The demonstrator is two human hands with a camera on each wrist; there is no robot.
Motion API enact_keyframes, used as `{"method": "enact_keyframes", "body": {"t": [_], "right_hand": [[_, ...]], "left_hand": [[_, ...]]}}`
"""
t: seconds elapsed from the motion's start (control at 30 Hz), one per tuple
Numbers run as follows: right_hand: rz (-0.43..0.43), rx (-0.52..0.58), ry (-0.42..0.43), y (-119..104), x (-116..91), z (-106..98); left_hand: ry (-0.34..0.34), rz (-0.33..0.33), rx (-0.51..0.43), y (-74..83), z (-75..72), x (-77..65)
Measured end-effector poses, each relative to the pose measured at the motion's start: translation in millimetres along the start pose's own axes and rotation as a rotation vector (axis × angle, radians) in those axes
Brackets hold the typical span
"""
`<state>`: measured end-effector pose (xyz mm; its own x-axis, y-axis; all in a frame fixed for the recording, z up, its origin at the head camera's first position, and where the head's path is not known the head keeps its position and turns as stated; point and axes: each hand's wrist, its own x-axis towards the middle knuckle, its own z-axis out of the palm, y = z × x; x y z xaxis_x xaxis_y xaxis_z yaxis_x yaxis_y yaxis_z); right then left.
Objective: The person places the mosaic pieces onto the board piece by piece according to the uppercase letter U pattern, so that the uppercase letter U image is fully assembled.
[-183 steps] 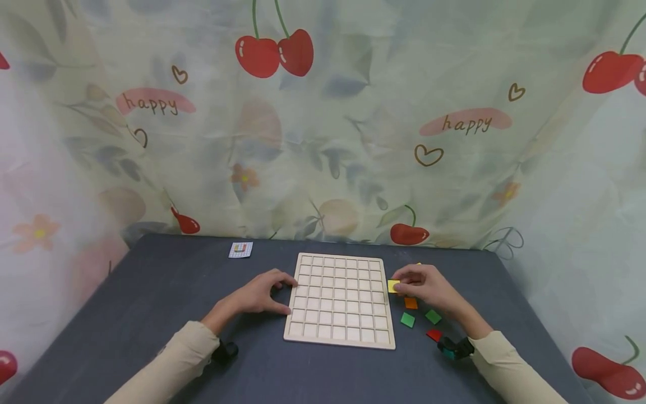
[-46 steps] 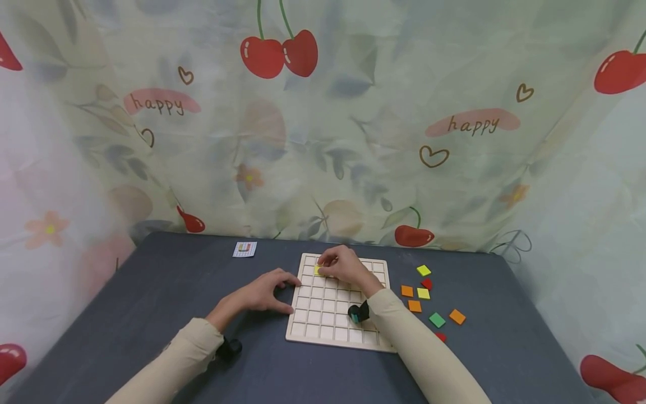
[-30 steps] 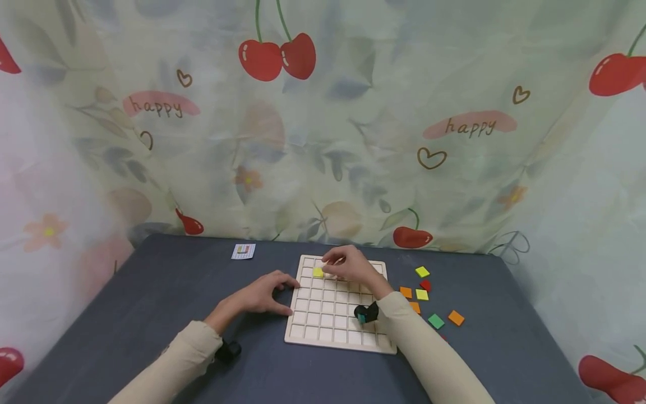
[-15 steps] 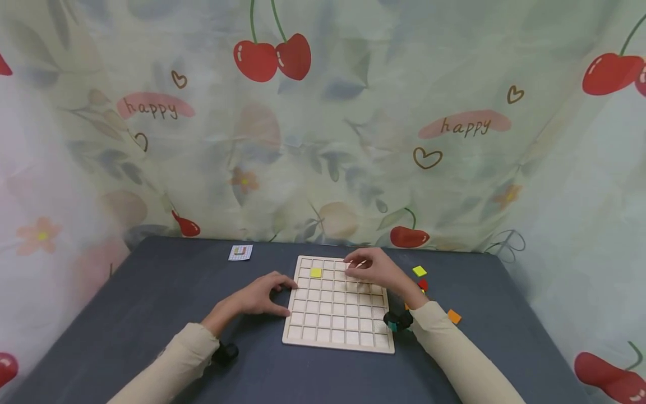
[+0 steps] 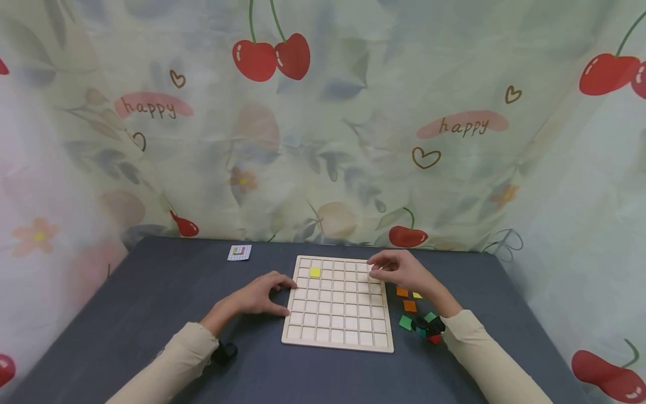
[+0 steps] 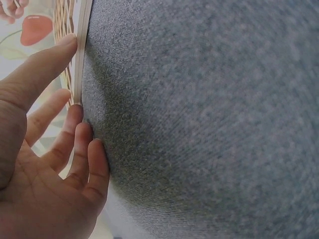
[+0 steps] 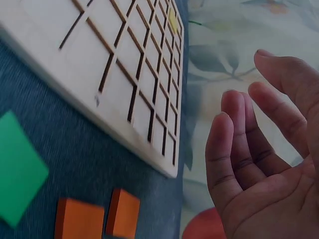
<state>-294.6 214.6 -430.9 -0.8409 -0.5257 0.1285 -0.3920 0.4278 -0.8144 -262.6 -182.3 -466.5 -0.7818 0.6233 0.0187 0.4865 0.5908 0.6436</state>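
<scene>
A pale wooden grid board (image 5: 337, 308) lies on the dark table, with one yellow square tile (image 5: 315, 272) in a cell of its second row from the back. My left hand (image 5: 259, 293) touches the board's left edge with thumb and fingertips, fingers spread, as the left wrist view also shows. Over the board's back right corner hovers my right hand (image 5: 401, 272); its loosely bent fingers hold nothing in the right wrist view. Below that hand lie orange tiles (image 5: 410, 306), a green tile (image 5: 405, 322) and a red tile (image 5: 434, 339), partly covered by the wrist.
Another yellow tile (image 5: 417, 295) shows beside the orange ones. A small card (image 5: 239, 252) printed with a coloured grid pattern lies at the table's back left. A patterned curtain (image 5: 323, 140) hangs behind the table (image 5: 252, 365) and at both sides.
My right hand carried a yellow tile from the right side onto the board, let go of it there, and has moved back right. My left hand has stayed at the board's edge.
</scene>
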Motion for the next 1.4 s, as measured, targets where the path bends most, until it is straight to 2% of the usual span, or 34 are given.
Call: {"method": "enact_keyframes", "body": {"t": [0.17, 0.37, 0.57, 0.97, 1.4], "right_hand": [[0.017, -0.02, 0.009, 9, -14, -14], [0.09, -0.025, 0.003, 21, -27, -28], [0.117, -0.068, -0.006, 30, -38, -39], [0.14, -0.041, -0.035, 54, -57, -56], [0.105, -0.073, -0.089, 74, -68, -62]], "left_hand": [[-0.007, -0.002, 0.001, 0.0, -0.4, 0.4], [-0.01, -0.001, 0.007, -1.1, -0.4, 0.0], [-0.011, -0.002, 0.012, -1.1, -1.7, 0.0], [-0.014, -0.002, 0.001, -1.0, -1.6, -0.9], [-0.015, 0.005, -0.002, -2.5, -1.1, -0.5]]}}
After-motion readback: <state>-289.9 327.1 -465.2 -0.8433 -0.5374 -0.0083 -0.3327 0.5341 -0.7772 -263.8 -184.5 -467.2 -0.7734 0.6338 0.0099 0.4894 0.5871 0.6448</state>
